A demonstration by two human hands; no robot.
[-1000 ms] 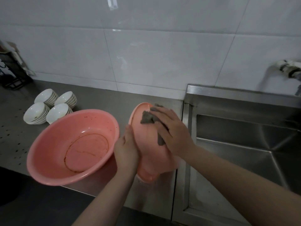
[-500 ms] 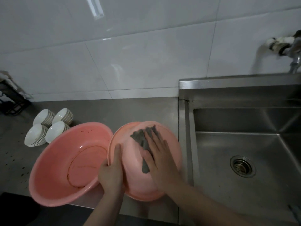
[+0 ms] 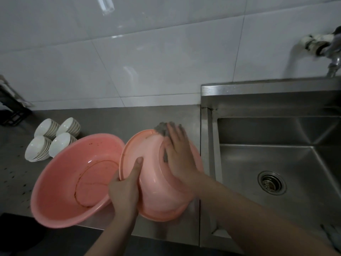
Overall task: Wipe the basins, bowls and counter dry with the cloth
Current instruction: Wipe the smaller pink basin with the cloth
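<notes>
**Cloth pressed to an upturned pink basin beside the sink**

The left hand (image 3: 124,191) is gripping the rim of the smaller pink basin (image 3: 156,191), thumb lying up along its outer wall and the other fingers curled out of sight behind the rim. The basin is being held tilted on edge, its underside facing the camera, over the near right part of the steel bench (image 3: 114,119), just left of the sink (image 3: 276,163).

The right hand (image 3: 180,156) is lying flat on the basin's underside with fingers straight and slightly spread, pressing a grey cloth (image 3: 162,128) against it. The cloth is showing beyond the fingertips at the basin's far edge (a strip of it is also peeking out at the left side of the palm).

A larger pink basin (image 3: 73,182) is sitting to the left, tipped with its opening facing the camera, its right rim touching or overlapping the smaller one; brown specks are dotting its inner wall. Four stacks of white bowls (image 3: 52,138) are lying on their sides farther left on the bench, close against the large basin's far rim. A tap (image 3: 332,58) is sticking out of the tiled wall above the sink's far right corner.
</notes>
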